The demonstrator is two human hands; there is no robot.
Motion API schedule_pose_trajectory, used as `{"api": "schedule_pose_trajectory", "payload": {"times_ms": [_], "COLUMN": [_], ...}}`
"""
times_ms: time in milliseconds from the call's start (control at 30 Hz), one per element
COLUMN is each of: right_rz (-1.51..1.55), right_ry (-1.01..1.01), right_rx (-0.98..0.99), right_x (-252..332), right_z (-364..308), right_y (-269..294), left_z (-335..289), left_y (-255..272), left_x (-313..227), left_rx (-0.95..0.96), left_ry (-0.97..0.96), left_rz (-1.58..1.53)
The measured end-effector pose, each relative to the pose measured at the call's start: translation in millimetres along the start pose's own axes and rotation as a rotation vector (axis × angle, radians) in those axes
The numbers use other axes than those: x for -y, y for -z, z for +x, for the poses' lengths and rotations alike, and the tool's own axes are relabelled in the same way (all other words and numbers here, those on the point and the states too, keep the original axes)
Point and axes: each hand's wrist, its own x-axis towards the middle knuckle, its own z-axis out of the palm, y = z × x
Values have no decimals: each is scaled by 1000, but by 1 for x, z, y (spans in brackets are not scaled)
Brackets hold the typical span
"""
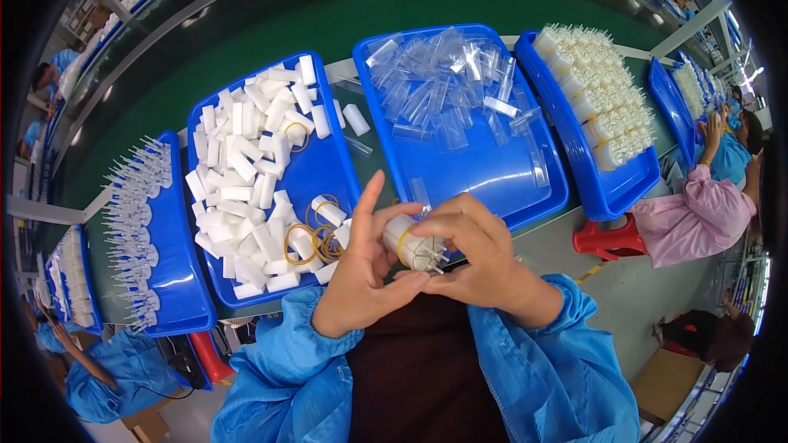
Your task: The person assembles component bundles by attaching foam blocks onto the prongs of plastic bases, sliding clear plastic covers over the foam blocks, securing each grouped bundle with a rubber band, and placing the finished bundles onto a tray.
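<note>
A small bundle of white plastic tubes bound by a yellow rubber band (414, 248) sits between both hands, just above the person's lap and off the near edge of the bench. The right hand (476, 258) curls over it from the far side, fingers clenched around the bundle's top and right flank. The left hand (365, 267) cups it from the other side, fingertips pressed under its lower end, with the index finger raised free and pointing away from the body.

Just beyond the left fingers lies a blue plastic tray of loose white tubes (316, 172), with several loose yellow rubber bands (308, 238) near its closest corner, almost touching the thumb. Beyond the right fingers sits a second blue tray holding clear plastic sleeves (492, 172); its near half is bare blue floor. Further right of the right hand stands a blue tray packed with banded white bundles (611, 189). Far left of the left hand is a blue tray of thin white pronged parts (176, 279).

The trays sit edge to edge with narrow gaps, so open room is mainly over the lap.
</note>
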Motion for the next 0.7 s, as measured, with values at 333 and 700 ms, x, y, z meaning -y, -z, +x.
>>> {"api": "schedule_pose_trajectory", "payload": {"times_ms": [333, 700], "right_rz": [569, 337], "right_ry": [-141, -255], "right_rx": [150, 82], "right_x": [-19, -14], "right_z": [-9, -11], "right_y": [10, 9], "left_z": [-2, -2], "left_y": [4, -1], "left_x": [4, 6], "left_rx": [-169, -151], "left_ry": [-345, -422], "left_rz": [633, 857]}}
